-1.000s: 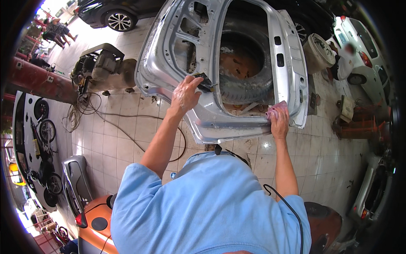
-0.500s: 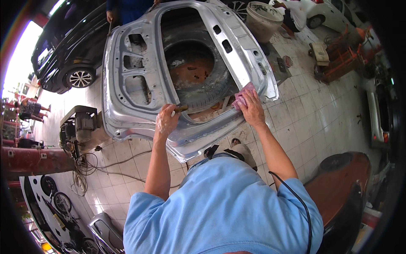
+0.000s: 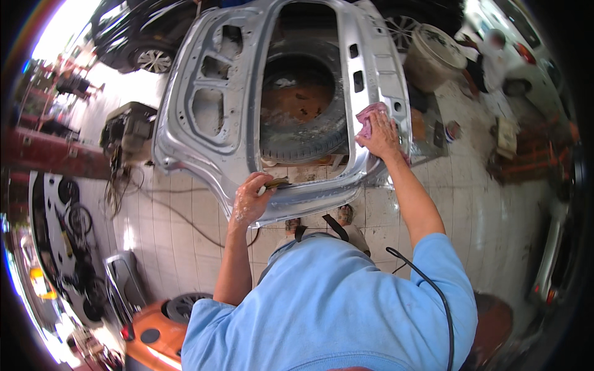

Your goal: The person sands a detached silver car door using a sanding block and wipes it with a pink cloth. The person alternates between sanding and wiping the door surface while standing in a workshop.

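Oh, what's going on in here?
Someone in a blue shirt is standing at a silver car panel. Their right hand has a pink cloth against its right side, while the left hand holds a small tool near the closest edge. A tyre shows through the panel's opening.

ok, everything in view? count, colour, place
Panel: 1, silver, centre
Tyre: 1, dark, through panel opening
Cloth: 1, pink, panel's right side
Tool: 1, pale handle, panel's lower edge
Bucket: 1, off-white, upper right
Machine: 1, dark, left of panel
Black car: 1, upper left
White car: 1, upper right edge
Orange bodywork: 1, lower left
Bumper: 1, grey, lower left
Person in white: 1, upper right
Others: blurred, uncounted
Shirt: 1, blue, bottom centre
Left hand: 1, bare, on tool
Right hand: 1, bare, on cloth
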Tool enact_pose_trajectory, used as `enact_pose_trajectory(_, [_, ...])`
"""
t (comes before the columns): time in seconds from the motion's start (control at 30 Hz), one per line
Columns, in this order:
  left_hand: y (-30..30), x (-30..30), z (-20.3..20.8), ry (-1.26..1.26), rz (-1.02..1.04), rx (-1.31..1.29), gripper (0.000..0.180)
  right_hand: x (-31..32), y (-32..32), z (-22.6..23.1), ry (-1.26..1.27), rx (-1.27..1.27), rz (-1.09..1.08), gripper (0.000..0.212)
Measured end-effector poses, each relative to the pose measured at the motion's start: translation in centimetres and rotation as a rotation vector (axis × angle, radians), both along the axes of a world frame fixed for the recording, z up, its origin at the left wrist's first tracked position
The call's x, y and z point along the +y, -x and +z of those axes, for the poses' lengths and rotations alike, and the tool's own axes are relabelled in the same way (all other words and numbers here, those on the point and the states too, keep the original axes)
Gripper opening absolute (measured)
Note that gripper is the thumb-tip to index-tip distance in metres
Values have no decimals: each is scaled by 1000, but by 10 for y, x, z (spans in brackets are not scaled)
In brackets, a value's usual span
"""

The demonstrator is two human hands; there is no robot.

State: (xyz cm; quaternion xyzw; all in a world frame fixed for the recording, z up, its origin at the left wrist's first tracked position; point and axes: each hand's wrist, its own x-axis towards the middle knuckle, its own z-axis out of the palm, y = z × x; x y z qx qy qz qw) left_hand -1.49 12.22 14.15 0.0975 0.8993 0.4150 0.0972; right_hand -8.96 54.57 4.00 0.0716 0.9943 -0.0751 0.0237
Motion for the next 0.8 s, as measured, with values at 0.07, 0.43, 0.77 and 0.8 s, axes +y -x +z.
enact_pose_trajectory(0.07, [-11,23,1,-53,-12,14,28,10,31,-6,16,22,40,102])
enact_pose_trajectory(0.43, [-49,68,14,-64,94,-23,23,25,13,-21,215,196,289,45])
enact_pose_trajectory(0.77, [-36,22,9,-129,148,98,26,9,-92,0,736,220,150,36])
enact_pose_trajectory(0.8, [-33,22,7,-169,147,107,26,11,-94,-1,773,208,85,37])
